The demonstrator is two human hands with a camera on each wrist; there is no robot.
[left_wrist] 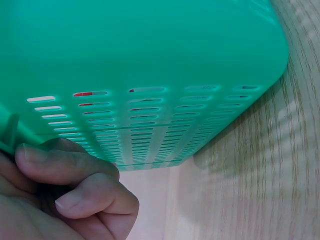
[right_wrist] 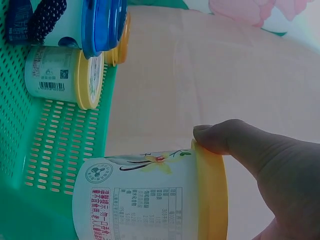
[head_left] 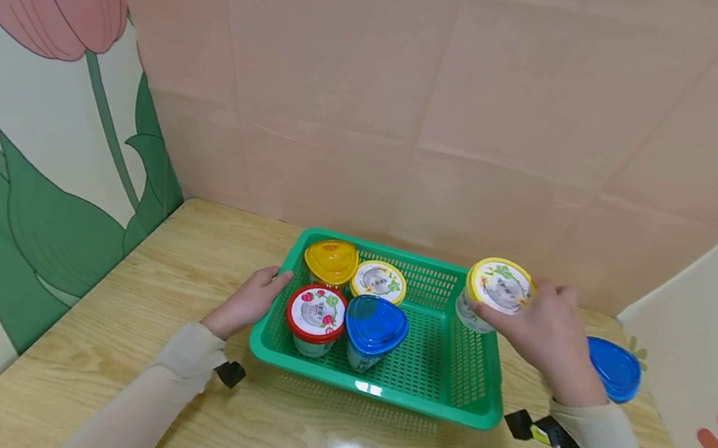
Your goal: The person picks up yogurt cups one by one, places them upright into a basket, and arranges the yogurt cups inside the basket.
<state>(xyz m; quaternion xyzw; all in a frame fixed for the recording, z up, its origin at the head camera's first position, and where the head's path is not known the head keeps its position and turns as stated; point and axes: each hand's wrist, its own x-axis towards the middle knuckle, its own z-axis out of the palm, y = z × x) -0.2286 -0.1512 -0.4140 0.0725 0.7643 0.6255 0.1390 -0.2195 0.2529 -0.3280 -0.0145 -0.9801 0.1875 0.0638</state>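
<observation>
My right hand [head_left: 549,332] grips a yogurt cup [head_left: 499,287] with a flat yellow lid by its lid, over the right end of a green basket [head_left: 425,405]. In the right wrist view the thumb presses the lid rim of that yogurt cup [right_wrist: 145,195], which has a vanilla-flower print. My left hand [head_left: 251,302] holds the left rim of the basket, its fingers curled at the edge in the left wrist view. Inside the basket stand a red-lidded cup [head_left: 317,313], a blue-lidded cup [head_left: 375,327], another flat yellow-lidded cup [head_left: 380,281] and a cup with an orange-yellow domed lid [head_left: 331,261].
A blue lid-like top [head_left: 614,369] shows on the table to the right, partly behind my right wrist. The wooden table [head_left: 267,444] meets a beige back wall [head_left: 351,97]. Flower-printed panels flank both sides.
</observation>
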